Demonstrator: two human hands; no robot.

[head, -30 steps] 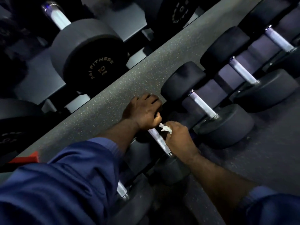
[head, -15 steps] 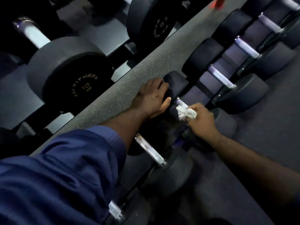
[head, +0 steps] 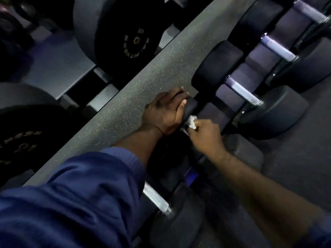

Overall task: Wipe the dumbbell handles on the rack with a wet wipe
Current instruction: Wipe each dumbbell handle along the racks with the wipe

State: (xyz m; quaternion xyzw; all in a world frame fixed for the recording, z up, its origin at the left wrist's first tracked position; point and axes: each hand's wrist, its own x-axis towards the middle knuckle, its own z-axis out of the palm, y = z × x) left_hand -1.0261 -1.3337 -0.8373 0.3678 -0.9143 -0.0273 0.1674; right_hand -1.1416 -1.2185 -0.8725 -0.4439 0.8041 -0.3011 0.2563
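Wiping looks mid-go here: the right hand (head: 206,137) pinches the bunched wet wipe (head: 192,122) onto the handle just under its fingers, so that bar's mostly hidden. Its long axis runs from the far dumbbell head (head: 191,108), which the left hand (head: 163,112) grips with curled fingers, back toward the person. I'd guess the stroke follows that line. The rack (head: 250,72) holds more dumbbells alongside, with the next handle (head: 241,92) just to the right.
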